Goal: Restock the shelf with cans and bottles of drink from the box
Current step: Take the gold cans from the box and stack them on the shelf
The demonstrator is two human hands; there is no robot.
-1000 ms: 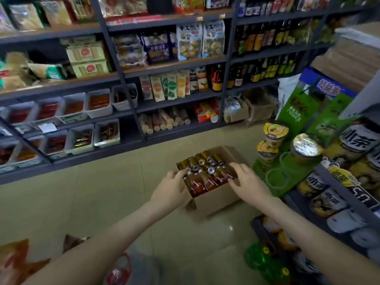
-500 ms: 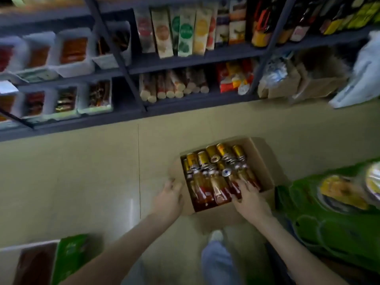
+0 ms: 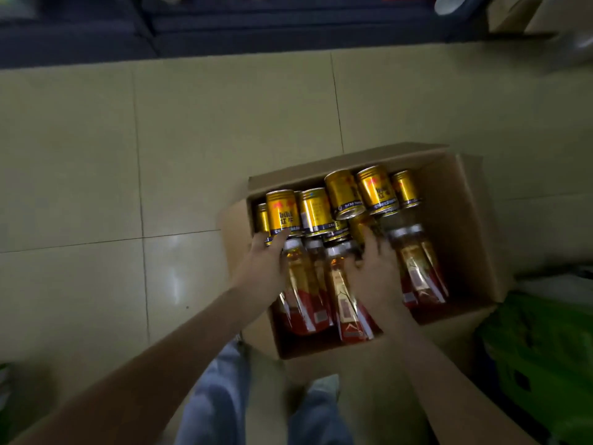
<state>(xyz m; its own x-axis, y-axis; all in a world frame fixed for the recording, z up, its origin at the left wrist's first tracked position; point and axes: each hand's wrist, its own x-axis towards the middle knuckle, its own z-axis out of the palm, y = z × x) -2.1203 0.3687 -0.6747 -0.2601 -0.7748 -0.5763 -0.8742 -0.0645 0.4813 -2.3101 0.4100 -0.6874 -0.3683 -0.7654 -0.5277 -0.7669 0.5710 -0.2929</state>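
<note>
The fingers [image 3: 269, 244] of the left hand [image 3: 263, 271] were right at the base of the gold cans [image 3: 341, 194], and the right hand [image 3: 373, 274] had its fingers in among the necks of the bottles [image 3: 420, 268]. Too blurry to tell if either was actually gripping anything tbh. Cans lay just past the fingers and bottles ran back under both palms, all in the cardboard box [image 3: 465, 220] on the tiled floor [image 3: 192, 155]. Green packaging [image 3: 545, 348] sat right of it.
</note>
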